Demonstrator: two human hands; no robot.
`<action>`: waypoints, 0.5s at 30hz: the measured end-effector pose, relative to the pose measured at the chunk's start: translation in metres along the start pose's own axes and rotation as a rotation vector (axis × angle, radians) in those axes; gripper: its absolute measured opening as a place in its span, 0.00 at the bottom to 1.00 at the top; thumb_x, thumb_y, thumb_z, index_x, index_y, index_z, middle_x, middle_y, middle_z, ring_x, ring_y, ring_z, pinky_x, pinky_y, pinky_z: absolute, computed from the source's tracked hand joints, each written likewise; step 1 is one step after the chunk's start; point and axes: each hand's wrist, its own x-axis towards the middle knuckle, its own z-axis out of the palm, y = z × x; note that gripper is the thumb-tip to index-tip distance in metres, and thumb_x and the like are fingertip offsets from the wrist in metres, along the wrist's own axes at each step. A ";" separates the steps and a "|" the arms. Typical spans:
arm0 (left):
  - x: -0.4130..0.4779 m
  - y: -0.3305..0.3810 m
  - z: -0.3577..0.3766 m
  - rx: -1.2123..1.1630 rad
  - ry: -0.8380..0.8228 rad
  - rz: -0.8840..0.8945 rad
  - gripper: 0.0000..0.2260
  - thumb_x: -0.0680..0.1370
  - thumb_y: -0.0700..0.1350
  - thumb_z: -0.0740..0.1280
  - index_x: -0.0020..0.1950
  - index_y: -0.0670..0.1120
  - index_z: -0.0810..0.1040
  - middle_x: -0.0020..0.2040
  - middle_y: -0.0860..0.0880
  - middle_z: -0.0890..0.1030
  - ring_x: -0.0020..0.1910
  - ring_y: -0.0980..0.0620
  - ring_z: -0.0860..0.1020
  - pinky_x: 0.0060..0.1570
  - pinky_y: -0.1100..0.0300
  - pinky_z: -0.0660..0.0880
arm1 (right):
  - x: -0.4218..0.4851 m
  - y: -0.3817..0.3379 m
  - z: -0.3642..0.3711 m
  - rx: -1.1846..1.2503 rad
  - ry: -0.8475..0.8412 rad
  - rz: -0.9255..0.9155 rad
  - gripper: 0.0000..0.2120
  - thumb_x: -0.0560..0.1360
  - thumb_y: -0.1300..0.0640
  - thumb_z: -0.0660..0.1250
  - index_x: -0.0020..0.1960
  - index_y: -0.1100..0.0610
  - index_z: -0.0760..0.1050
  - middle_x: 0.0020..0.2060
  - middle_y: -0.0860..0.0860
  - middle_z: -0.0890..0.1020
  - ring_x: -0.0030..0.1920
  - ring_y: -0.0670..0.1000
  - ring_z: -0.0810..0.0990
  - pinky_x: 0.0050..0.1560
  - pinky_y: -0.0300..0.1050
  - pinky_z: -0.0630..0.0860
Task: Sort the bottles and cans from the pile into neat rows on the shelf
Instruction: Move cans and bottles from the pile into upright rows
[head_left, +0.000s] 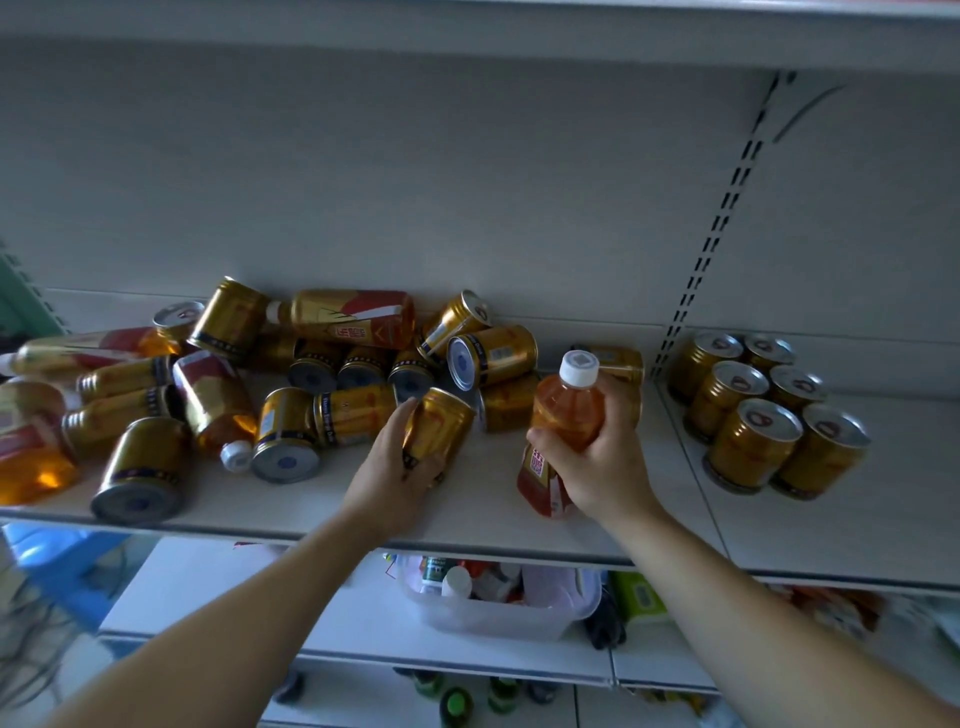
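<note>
A jumbled pile of gold cans (332, 384) and amber tea bottles lies across the left half of the shelf (291, 499). My left hand (400, 467) grips one gold can (441, 421) lying at the pile's right edge. My right hand (597, 462) holds an upright tea bottle (566, 410) with a white cap and a red label, standing near the shelf's front. On the right shelf section, several gold cans stand upright in two neat rows (763, 410).
A slotted metal upright (717, 228) divides the two shelf sections. Below the shelf sits a clear plastic bin (493, 608) with small items, plus green-capped bottles lower down. A blue stool (62, 561) shows at lower left.
</note>
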 end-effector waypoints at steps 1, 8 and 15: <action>-0.004 -0.002 0.001 -0.008 0.008 0.003 0.31 0.78 0.46 0.66 0.76 0.54 0.53 0.70 0.47 0.67 0.63 0.47 0.71 0.56 0.57 0.69 | 0.000 0.000 -0.001 -0.001 -0.005 0.001 0.32 0.66 0.51 0.77 0.63 0.41 0.63 0.51 0.35 0.72 0.52 0.31 0.74 0.49 0.34 0.70; -0.018 -0.018 -0.011 -0.149 -0.018 -0.089 0.49 0.59 0.55 0.75 0.71 0.68 0.48 0.62 0.53 0.73 0.60 0.47 0.75 0.60 0.47 0.73 | -0.002 0.006 0.002 0.020 0.023 0.096 0.43 0.66 0.55 0.78 0.73 0.49 0.57 0.55 0.38 0.71 0.55 0.42 0.74 0.51 0.39 0.73; -0.018 -0.017 -0.010 -0.293 -0.038 -0.060 0.38 0.65 0.40 0.77 0.64 0.64 0.59 0.55 0.58 0.76 0.58 0.52 0.75 0.57 0.58 0.73 | -0.023 0.014 0.009 0.001 -0.023 0.221 0.33 0.68 0.54 0.77 0.64 0.40 0.61 0.55 0.44 0.77 0.54 0.46 0.76 0.53 0.42 0.71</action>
